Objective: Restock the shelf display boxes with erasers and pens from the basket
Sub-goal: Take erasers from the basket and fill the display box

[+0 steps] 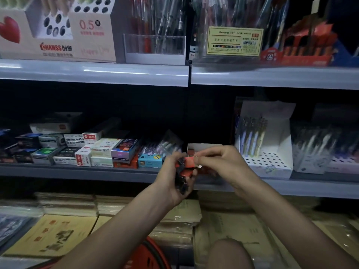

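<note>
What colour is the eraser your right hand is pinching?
Red-orange, the eraser in the right hand; the head view shows it best.

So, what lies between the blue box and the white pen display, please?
Head view: the left hand and right hand, both gripping red erasers.

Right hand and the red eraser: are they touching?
Touching. Head view shows the right hand pinching the red eraser, above the erasers gripped by the left hand.
</note>
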